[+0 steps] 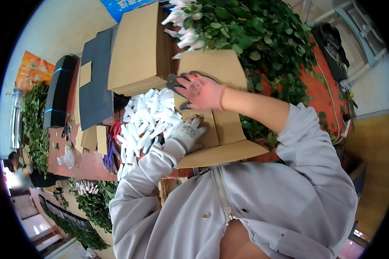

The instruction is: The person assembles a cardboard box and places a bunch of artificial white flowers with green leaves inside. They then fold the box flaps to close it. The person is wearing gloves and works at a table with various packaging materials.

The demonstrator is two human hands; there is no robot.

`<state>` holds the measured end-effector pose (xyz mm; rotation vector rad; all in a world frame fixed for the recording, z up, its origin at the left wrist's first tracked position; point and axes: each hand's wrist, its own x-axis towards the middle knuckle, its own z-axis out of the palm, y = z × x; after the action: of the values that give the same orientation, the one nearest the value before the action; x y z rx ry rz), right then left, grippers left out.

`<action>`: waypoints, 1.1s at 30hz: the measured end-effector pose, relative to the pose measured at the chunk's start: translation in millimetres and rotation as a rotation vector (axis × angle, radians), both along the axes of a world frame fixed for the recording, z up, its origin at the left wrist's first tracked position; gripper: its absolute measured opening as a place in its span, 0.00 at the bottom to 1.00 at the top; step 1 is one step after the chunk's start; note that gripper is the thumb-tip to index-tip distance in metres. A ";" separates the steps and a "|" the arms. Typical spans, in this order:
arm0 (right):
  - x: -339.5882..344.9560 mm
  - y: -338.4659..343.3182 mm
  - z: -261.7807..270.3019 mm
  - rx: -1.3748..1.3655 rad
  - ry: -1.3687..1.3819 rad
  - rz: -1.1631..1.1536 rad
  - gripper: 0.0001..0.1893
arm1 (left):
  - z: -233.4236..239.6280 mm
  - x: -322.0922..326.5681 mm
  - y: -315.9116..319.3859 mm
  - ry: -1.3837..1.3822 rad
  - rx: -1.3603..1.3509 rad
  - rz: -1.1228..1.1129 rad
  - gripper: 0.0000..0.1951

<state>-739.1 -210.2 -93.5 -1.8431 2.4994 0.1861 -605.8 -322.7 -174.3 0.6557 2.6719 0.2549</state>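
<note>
My left hand (189, 134), in a worn white-grey glove, lies on the near part of a creased brown cardboard sheet (228, 126), fingers apart. Farther out, my right hand (197, 90) wears a pink glove with dark fingertips. It is spread over the same sheet by its left edge, and the fingertips reach toward a tall stack of cardboard (134, 48). A near flap (223, 153) of the sheet lies close to my jacket. To the left of both hands is a loose pile of small white sleeves (142, 124).
Leafy cut stems (256, 39) with white-wrapped heads (188, 37) cover the far right of the red table (327, 94). Leftward lie red-handled scissors (115, 129), a purple glove (111, 155), dark sheets (97, 77) and a strapped black bundle (60, 94). A person (17, 171) is at far left.
</note>
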 end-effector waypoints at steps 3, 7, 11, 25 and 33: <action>-32.3 -21.4 -34.5 -0.037 -0.430 0.055 0.32 | 8.8 -1.0 3.9 -0.025 -0.046 -0.023 0.37; -9.3 -15.8 20.2 -0.085 0.137 0.027 0.26 | 5.4 -4.4 3.7 -0.014 -0.081 -0.023 0.35; 16.6 21.4 41.8 -0.277 0.066 0.166 0.25 | -4.7 -3.7 11.0 0.474 -0.048 -0.101 0.36; -196.2 7.2 86.8 -0.634 -0.022 -0.213 0.22 | 27.5 3.6 -2.9 0.121 0.149 -0.065 0.26; -313.9 -35.4 72.7 0.133 0.324 -0.298 0.23 | 180.6 -49.3 9.7 0.332 0.425 -0.149 0.23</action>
<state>-1052.9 -245.5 -20.8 -1.4688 2.8489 0.6697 -655.1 -313.0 6.4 1.1064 2.8821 0.7438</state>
